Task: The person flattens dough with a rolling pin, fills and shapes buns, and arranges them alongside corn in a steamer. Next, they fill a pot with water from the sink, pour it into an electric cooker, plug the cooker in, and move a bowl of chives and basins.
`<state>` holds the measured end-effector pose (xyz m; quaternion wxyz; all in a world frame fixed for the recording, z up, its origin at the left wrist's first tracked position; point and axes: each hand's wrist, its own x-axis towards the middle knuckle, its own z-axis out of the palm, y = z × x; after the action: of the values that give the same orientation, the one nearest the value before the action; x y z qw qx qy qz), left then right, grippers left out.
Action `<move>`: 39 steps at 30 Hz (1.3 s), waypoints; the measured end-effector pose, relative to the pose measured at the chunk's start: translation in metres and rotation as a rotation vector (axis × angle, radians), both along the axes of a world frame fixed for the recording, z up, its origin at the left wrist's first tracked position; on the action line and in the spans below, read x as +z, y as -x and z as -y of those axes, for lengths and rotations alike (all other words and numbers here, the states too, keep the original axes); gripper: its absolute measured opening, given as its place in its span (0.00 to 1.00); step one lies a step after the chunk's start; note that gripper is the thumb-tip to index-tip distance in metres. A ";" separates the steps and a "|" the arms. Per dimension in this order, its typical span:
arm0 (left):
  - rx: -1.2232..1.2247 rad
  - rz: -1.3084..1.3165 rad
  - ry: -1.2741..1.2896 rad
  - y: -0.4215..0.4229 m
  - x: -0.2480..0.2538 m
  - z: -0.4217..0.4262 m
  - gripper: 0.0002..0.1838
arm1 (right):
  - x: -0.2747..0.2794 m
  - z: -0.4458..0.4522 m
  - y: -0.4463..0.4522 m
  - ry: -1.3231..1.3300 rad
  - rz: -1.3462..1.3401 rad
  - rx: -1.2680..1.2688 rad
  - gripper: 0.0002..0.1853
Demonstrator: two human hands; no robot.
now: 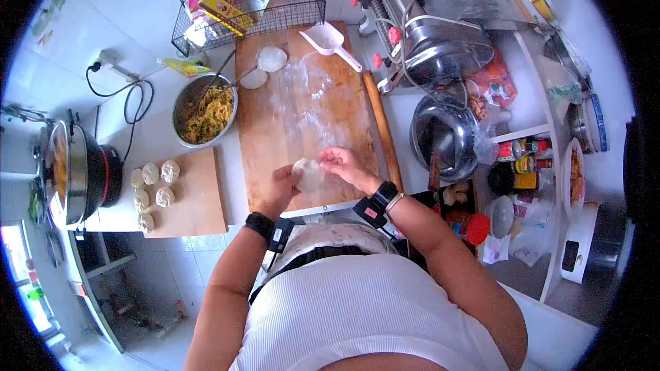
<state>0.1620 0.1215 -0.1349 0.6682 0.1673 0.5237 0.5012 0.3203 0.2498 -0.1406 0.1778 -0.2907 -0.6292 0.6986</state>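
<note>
Some buns (165,197) shaped, my left hand (277,187) and right hand (349,168) pinch one wrapper (311,178) by the board's (275,124) near edge (two wrappers (273,60) unfilled).

White dough round (311,177) on brown and cream

The large board (271,127) at centre is warm brown, streaked white. At left, cream buns (165,196) show pleated swirls against a pale tan board (198,189). The filling (210,121) mixes yellow and green. Upper centre, the scoop (326,40) is white and the basket (295,14) a black grid; the rolling pin (381,130) is orange-brown. Lower centre, fine ribs line a white top (357,302).
</note>
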 end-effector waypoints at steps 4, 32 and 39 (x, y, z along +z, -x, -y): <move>0.181 0.061 0.066 0.003 -0.003 0.009 0.18 | -0.007 -0.009 -0.016 0.292 0.062 -0.049 0.10; 0.618 -0.116 -0.166 -0.005 -0.043 0.020 0.17 | 0.019 0.024 0.048 -0.763 0.443 0.155 0.17; 0.725 0.142 -0.109 0.002 -0.025 0.026 0.14 | 0.015 0.025 0.059 -0.672 0.343 0.179 0.07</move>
<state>0.1596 0.0956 -0.1603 0.4720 -0.0289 0.4738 0.7429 0.2611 0.2247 -0.1260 0.0935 -0.2730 -0.8664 0.4075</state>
